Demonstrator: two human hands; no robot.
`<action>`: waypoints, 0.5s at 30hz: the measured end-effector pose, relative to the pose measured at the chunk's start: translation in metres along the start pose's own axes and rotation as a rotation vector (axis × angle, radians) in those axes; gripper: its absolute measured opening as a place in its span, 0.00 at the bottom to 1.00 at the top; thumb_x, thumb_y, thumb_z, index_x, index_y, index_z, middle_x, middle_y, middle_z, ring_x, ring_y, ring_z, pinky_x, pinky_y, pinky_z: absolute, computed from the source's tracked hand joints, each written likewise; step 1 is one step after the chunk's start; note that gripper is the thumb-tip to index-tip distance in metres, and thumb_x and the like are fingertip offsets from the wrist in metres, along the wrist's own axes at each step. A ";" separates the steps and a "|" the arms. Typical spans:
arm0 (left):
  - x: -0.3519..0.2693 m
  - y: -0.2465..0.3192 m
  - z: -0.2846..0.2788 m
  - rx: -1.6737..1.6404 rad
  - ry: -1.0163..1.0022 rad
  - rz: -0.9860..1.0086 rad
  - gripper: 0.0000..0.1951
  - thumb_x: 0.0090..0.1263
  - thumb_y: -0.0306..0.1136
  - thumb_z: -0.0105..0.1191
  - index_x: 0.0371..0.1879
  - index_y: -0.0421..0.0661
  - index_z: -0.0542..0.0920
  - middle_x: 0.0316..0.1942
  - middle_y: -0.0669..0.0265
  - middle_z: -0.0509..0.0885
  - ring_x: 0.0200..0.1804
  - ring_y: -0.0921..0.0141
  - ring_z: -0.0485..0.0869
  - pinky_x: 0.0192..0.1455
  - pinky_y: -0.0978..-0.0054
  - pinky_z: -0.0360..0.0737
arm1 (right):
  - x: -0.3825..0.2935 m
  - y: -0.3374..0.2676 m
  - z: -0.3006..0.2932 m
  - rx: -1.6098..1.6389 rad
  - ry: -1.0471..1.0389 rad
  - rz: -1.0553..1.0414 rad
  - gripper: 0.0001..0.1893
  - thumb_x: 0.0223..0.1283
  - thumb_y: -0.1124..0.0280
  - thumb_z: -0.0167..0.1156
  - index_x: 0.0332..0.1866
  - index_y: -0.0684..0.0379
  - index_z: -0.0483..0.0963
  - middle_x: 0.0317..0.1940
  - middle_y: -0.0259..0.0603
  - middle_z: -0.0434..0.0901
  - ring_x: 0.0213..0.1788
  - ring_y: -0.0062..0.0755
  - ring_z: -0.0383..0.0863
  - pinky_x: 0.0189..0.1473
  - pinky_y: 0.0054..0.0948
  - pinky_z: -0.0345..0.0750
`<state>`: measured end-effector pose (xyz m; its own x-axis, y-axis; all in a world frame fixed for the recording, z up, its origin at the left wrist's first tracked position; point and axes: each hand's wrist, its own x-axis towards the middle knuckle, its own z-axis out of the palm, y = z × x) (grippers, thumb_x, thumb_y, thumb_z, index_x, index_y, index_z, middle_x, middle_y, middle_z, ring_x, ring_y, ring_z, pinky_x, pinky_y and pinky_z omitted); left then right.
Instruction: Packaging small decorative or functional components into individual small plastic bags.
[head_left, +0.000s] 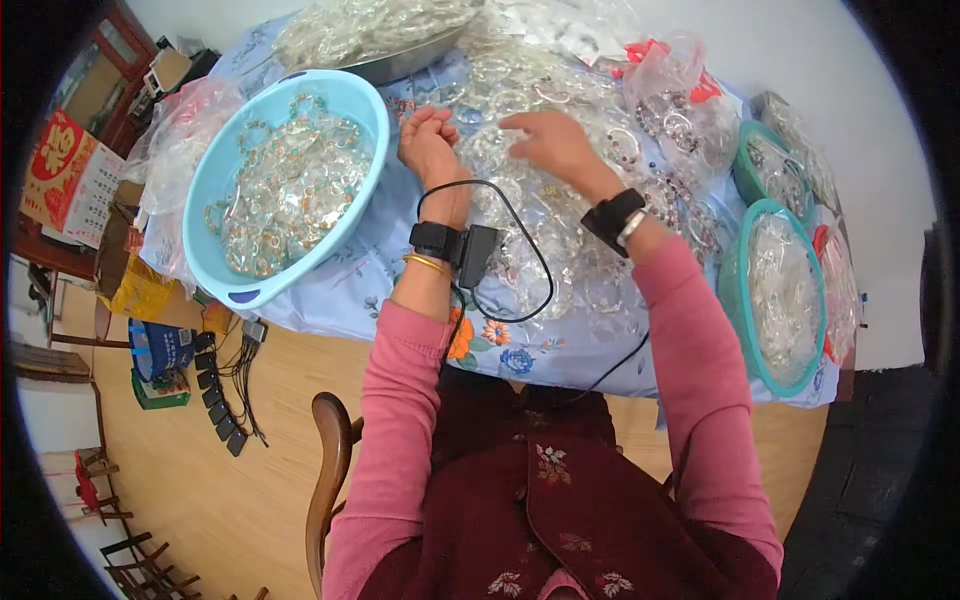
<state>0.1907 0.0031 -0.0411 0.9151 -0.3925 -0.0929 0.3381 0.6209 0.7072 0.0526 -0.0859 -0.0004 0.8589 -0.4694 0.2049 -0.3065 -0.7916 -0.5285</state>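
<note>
My left hand (433, 146) is just right of a light-blue plastic basin (379, 142), its fingers curled loosely; whether anything is inside them cannot be seen. My right hand (553, 146) hovers over a spread heap of clear plastic bags with bracelets (547, 225), index finger and thumb apart, nothing visible between them. Inside the basin lie many small bags of beaded bracelets (292, 202) in orange, teal and silver tones. A black strap with a small black box (478, 255) and a looping cable sits on my left wrist; another black strap (611, 217) is on the right.
A metal pan (412, 60) piled with clear bags stands at the back. Green baskets (817, 330) hold more bags at the right. A knotted plastic bag of beads (679, 124) is nearby. The flowered tablecloth (337, 300) covers the table; a wooden chair arm (330, 450) is below.
</note>
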 end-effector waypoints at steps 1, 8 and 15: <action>0.000 0.001 0.000 -0.007 0.012 0.015 0.08 0.58 0.19 0.44 0.35 0.41 0.74 0.28 0.62 0.81 0.21 0.79 0.72 0.23 0.84 0.70 | -0.001 -0.005 0.013 -0.137 0.076 -0.129 0.19 0.47 0.68 0.62 0.48 0.56 0.76 0.37 0.40 0.80 0.43 0.40 0.79 0.44 0.34 0.77; 0.002 0.004 -0.002 -0.059 0.048 -0.010 0.09 0.57 0.18 0.44 0.35 0.42 0.74 0.28 0.61 0.80 0.20 0.78 0.72 0.22 0.84 0.71 | 0.004 -0.010 0.021 -0.473 0.102 -0.366 0.12 0.43 0.68 0.62 0.36 0.58 0.79 0.30 0.44 0.80 0.35 0.45 0.79 0.39 0.40 0.76; 0.006 0.005 -0.003 -0.082 0.053 -0.025 0.09 0.55 0.19 0.44 0.35 0.41 0.74 0.27 0.62 0.80 0.19 0.77 0.71 0.21 0.83 0.70 | -0.006 0.009 0.002 -0.481 -0.032 -0.265 0.12 0.43 0.69 0.59 0.36 0.58 0.79 0.32 0.45 0.80 0.32 0.45 0.80 0.39 0.38 0.77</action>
<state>0.1981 0.0060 -0.0400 0.9157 -0.3736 -0.1481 0.3758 0.6655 0.6449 0.0457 -0.0899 -0.0081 0.9419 -0.2237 0.2507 -0.2248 -0.9741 -0.0246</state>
